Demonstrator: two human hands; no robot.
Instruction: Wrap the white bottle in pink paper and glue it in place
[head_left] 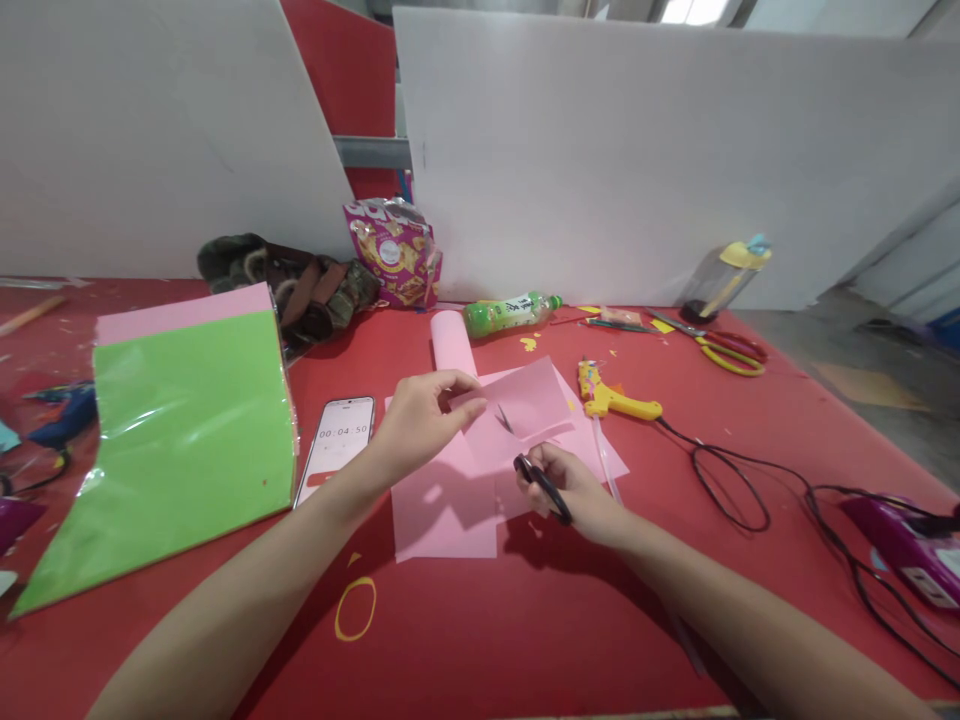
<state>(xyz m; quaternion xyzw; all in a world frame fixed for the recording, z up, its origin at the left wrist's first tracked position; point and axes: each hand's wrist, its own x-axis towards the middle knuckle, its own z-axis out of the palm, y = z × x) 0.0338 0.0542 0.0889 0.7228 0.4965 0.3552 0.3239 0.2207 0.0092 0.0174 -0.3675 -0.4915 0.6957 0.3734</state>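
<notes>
My left hand (421, 420) pinches a folded piece of pink paper (525, 398) by its left edge and holds it up over a larger pink sheet (442, 510) lying on the red table (525, 620). My right hand (564, 482) grips black-handled scissors (541, 484). Their blades point up into the held pink paper, where a dark tip shows at the cut.
A phone (335, 444) showing a timer lies left of the pink sheets, beside a stack of green and pink sheets (180, 440). A yellow glue gun (611, 397) with a black cord (731, 490), a green bottle (510, 313), red-yellow scissors (724, 347), a snack bag (394, 250) and a pink roll (452, 342) are around.
</notes>
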